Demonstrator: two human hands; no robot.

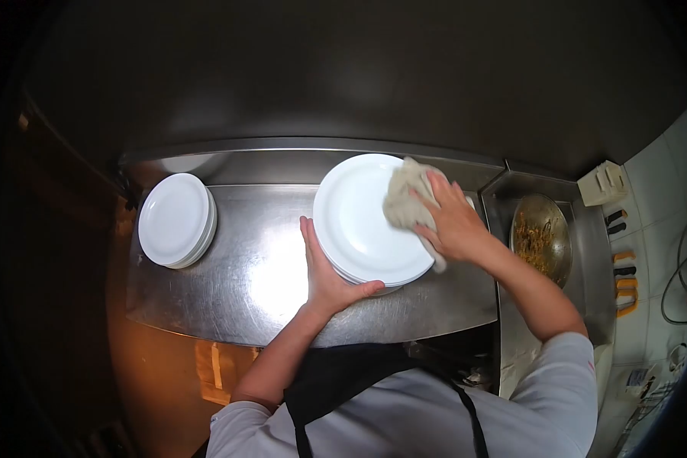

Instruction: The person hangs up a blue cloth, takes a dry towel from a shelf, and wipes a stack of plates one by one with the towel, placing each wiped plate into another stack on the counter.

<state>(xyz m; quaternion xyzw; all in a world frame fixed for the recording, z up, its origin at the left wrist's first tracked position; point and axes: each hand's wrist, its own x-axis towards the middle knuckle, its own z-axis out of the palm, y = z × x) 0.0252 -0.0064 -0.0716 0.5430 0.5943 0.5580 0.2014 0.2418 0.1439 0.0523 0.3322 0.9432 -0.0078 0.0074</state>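
A stack of white plates (362,217) stands in front of me on the steel counter. My left hand (330,281) holds the stack at its near left edge, thumb along the front side and fingers up the left side. On the right part of the top plate lies a crumpled beige cloth (406,195). My right hand (454,221) grips this cloth and presses it near the plate's right rim; one end of the cloth hangs past the edge. To the left, a second stack of white plates (175,220) sits apart from both hands.
The steel counter (244,298) has a raised back ledge. At right, a round metal pan (540,237) holds yellowish shredded food. Beyond it, knives with black and yellow handles (626,286) hang on the tiled wall, below a pale box (603,183).
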